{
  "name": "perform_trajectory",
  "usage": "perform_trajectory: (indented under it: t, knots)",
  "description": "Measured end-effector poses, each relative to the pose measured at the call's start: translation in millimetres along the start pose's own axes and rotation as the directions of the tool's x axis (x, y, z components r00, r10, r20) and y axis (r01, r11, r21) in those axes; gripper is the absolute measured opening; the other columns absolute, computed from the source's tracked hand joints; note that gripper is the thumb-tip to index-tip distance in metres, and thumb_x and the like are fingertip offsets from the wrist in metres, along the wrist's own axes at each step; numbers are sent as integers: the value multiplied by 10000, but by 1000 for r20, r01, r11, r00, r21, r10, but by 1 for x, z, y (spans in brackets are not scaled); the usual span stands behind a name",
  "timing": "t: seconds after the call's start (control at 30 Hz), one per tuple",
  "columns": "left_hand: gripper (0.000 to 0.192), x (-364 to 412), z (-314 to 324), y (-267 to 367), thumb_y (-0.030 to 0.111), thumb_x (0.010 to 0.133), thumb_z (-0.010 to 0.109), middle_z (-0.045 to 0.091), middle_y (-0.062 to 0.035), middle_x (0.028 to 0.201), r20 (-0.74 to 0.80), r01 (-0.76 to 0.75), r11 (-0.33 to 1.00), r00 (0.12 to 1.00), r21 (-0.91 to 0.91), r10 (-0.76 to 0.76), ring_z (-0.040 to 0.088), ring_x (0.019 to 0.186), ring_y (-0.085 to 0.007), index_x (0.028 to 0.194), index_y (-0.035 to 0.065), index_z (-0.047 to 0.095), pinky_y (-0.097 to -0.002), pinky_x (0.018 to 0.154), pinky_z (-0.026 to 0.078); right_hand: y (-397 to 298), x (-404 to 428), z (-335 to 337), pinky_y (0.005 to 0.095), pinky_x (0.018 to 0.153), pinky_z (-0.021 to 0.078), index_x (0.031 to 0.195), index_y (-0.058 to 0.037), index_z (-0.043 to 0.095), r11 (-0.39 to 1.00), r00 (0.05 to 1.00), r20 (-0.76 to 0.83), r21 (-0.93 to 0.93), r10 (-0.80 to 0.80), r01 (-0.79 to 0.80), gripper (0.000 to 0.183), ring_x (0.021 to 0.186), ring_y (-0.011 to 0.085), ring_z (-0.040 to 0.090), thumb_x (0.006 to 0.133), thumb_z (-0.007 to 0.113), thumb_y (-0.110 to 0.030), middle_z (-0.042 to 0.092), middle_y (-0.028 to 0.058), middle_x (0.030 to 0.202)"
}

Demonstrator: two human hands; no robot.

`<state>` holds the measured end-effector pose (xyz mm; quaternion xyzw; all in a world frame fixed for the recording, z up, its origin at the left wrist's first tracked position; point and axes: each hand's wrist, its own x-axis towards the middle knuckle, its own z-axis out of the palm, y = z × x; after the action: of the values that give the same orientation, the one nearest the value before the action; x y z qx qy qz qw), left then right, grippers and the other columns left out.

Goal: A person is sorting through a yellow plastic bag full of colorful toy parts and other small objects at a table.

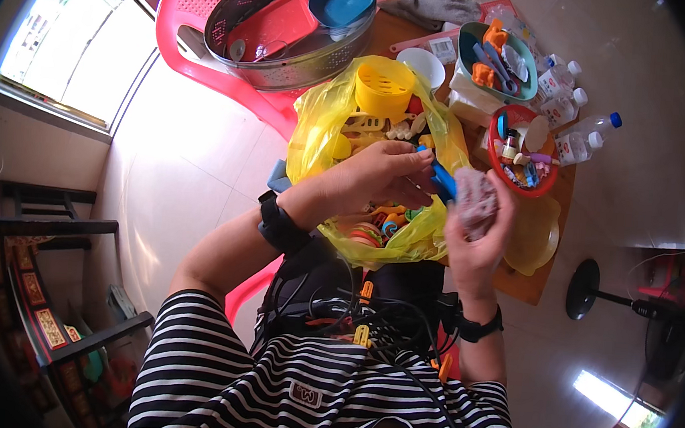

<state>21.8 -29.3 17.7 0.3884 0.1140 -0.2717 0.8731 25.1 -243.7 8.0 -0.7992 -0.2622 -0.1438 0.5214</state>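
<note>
My left hand (382,172) grips a blue plastic piece (440,176) by its upper end, over an open yellow plastic bag (320,115). In my right hand (482,243) is a crumpled pinkish-grey cloth (475,203), pressed against the lower end of the blue piece. The bag holds many plastic toys, among them a yellow slotted basket (384,90) at its far side and a toy burger (367,234) near me. My fingers hide part of the blue piece and some of the toys beneath.
A red bowl (495,150) of small items and a green bowl (530,87) stand right of the bag, beside plastic bottles (574,148). A large perforated metal basin (281,70) rests on a pink plastic chair (177,50) at the upper left. Black cables (390,302) cross my lap.
</note>
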Motion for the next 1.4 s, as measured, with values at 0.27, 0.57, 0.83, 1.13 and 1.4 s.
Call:
perform_trajectory:
  t: [0.27,0.57,0.83,1.13,1.4]
  knots:
    - [589,14,-17,-9,539,1003,501,653,-120,1122,-74,-159,905,976,395,204,624,992,-172,1248,10,578,-305,885,493,-3,11,-17,300,964,486,1275,-33,550,562,834,103,693,541,-451,447,1063,148,607,861,716,-63,619,55,1182]
    - [817,7,-8,-19,711,964,309,620,-181,1264,406,145,978,893,148,-194,713,941,-324,1458,65,398,-387,698,621,3,6,-6,311,983,456,1290,-10,521,862,928,52,354,369,-363,388,1113,148,573,963,669,-156,598,76,1204]
    - [796,5,-2,-19,724,956,323,657,-133,1203,240,104,994,966,-19,-96,705,904,-245,1415,89,466,-350,650,583,-5,11,-12,417,1012,422,1318,-5,513,985,993,-56,-144,-108,99,519,1138,312,561,840,716,2,540,167,1301]
    - [697,11,2,-31,662,998,320,684,-112,1018,171,56,998,984,-10,-53,707,802,-230,1168,48,603,-342,661,586,-20,14,-1,417,955,373,1251,-95,606,792,938,167,-502,-305,347,530,1079,249,583,744,718,10,619,51,1215]
    - [601,20,-18,-38,596,1023,361,674,-72,1056,208,109,990,974,-89,-89,654,928,-163,1123,53,600,-338,833,550,-30,4,4,399,968,344,1237,-120,623,792,834,393,-321,-388,520,492,1079,186,592,759,727,-65,639,18,1214]
